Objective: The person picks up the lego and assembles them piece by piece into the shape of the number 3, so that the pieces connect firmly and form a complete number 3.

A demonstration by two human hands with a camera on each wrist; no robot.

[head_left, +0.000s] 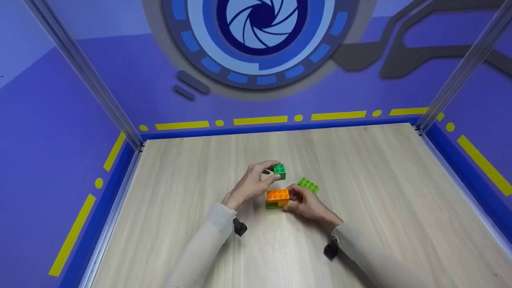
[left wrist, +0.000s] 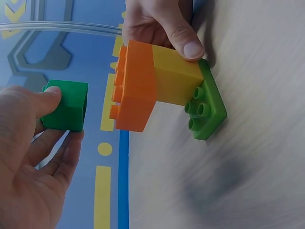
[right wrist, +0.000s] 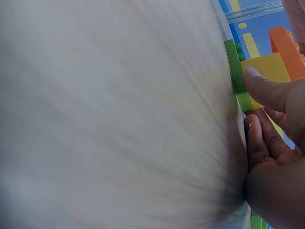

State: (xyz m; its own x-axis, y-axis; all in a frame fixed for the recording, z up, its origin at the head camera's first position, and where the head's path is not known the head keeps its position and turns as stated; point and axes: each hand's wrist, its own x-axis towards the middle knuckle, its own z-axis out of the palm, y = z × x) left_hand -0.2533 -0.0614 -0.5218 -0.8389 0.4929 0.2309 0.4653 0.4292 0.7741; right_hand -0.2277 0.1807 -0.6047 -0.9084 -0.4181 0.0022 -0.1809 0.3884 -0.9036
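My left hand (head_left: pixel 252 182) pinches a dark green toy building brick (left wrist: pixel 66 105) between thumb and fingers, held up off the table. Just to its right and nearer the body stands a small stack: a light green plate (left wrist: pixel 207 107) at the bottom, a yellow brick (left wrist: pixel 176 76) on one end of it, and a longer orange brick (head_left: pixel 278 195) on top. The orange brick overhangs the plate's bare studs. My right hand (head_left: pixel 307 203) grips the stack from its right side, the thumb on the yellow brick (right wrist: pixel 269 69). The dark green brick is apart from the stack.
Behind the right hand a lime green studded plate (head_left: pixel 308 184) lies on the wooden table (head_left: pixel 192 180). Blue-purple panels (head_left: pixel 120 80) wall the table at the back and both sides, with metal posts in the back corners.
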